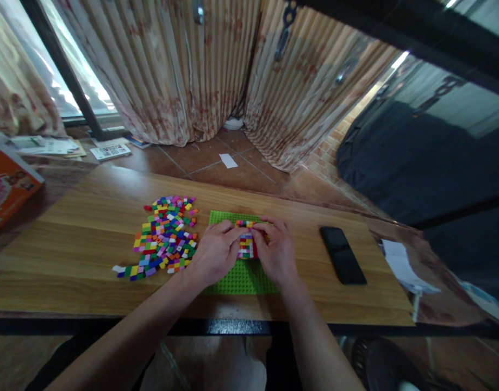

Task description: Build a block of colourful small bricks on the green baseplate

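A green studded baseplate (245, 283) lies on the wooden table, with a small build of multicoloured toy bricks (245, 245) on its upper middle. My left hand (217, 251) is closed at the build's left side, its thumb and forefinger tips together on the bricks. From the other side, my right hand (276, 251) grips the build with bent fingers, its thumb reaching toward a pink brick near the top. Both hands' fingertips nearly meet over the bricks. They partly cover the build, so any single brick between them cannot be made out.
Left of the baseplate, a pile of loose toy bricks (163, 233) spreads over the wooden table (78, 233). A black phone (342, 255) lies at the right. An orange box (11, 187) stands at far left. Papers (404, 263) lie past the table's right edge.
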The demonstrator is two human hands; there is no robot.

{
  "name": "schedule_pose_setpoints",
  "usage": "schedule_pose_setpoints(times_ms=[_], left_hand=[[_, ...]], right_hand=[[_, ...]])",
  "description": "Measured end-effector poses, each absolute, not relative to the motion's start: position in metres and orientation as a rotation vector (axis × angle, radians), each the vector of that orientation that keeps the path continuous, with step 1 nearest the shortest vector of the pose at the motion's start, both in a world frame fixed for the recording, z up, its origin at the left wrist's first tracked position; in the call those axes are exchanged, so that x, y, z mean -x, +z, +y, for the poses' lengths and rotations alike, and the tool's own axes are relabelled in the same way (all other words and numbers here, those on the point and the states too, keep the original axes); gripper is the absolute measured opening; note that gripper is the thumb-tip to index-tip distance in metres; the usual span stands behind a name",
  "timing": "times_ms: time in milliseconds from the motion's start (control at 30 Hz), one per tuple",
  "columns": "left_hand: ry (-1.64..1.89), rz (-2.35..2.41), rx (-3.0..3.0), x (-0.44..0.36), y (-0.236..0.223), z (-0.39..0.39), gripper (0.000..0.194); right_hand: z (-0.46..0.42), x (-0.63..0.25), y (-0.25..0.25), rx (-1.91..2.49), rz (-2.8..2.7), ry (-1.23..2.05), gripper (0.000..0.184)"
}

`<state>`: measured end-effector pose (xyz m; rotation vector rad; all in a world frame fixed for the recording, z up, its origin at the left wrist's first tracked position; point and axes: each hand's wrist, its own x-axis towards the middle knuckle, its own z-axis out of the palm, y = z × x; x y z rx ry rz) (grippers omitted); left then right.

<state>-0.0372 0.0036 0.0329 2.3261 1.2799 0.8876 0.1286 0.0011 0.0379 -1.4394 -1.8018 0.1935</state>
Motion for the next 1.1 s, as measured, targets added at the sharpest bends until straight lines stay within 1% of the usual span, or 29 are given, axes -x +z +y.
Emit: schedule_pose_setpoints(times_ms=[267, 467, 633, 933, 1100], left_hand=[[0.854, 1.282, -2.343, 0.038, 0.032, 0.003, 0.038], [0.843, 1.296, -2.347, 0.036, 0.034, 0.002, 0.036], [0.85, 1.301, -2.345, 0.036, 0.033, 0.002, 0.036], [0.887, 1.284, -2.306, 0.036, 0.033, 0.001, 0.036], [0.969, 1.293, -2.125, 0.038, 0.034, 0.001, 0.034]], right_hand=[[0.004, -0.124, 0.034, 1.482, -1.541, 0.399, 0.011], [0.01, -0.127, 0.028, 1.492, -1.382, 0.584, 0.022], [0.014, -0.125, 0.022, 1.486, -1.343, 0.677, 0.02], [0.016, -0.123, 0.021, 1.51, -1.247, 0.751, 0.021], [0.017, -0.121, 0.019, 1.497, -1.244, 0.747, 0.021]])
